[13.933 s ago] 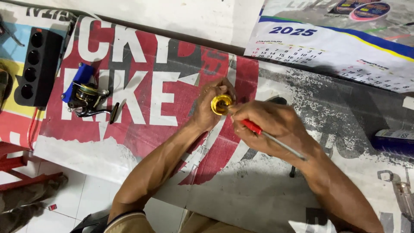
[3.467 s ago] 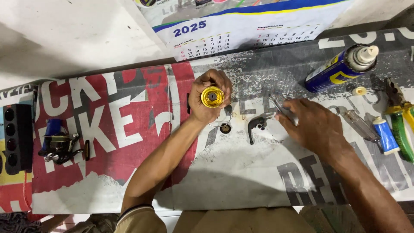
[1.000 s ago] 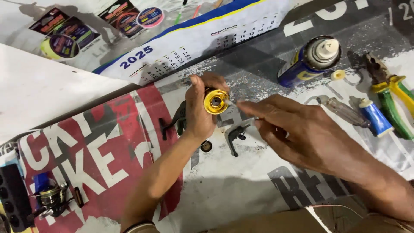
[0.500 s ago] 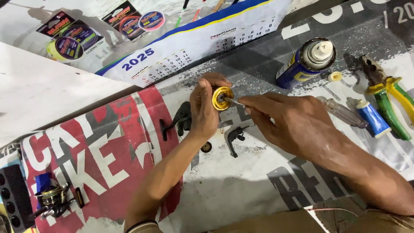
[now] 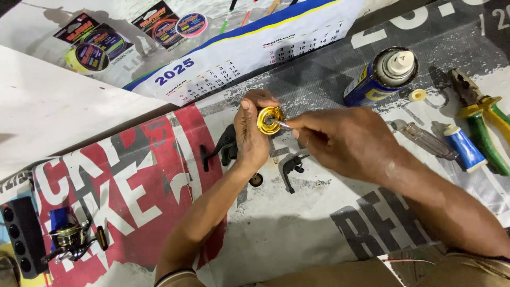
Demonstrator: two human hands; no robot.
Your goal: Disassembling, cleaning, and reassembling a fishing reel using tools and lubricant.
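Fingers of the left hand (image 5: pixel 252 135) wrap around a shiny gold round spool (image 5: pixel 270 119), raised above the printed banner (image 5: pixel 159 175). Pinched fingers of the right hand (image 5: pixel 345 141) press a thin metal tool (image 5: pixel 280 124) into its centre.

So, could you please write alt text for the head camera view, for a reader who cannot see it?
The left hand holds a small gold round part above a printed banner while the right hand pokes a thin metal tool into its centre. A blue spray can, pliers and black parts lie around; a fishing reel sits at far left.
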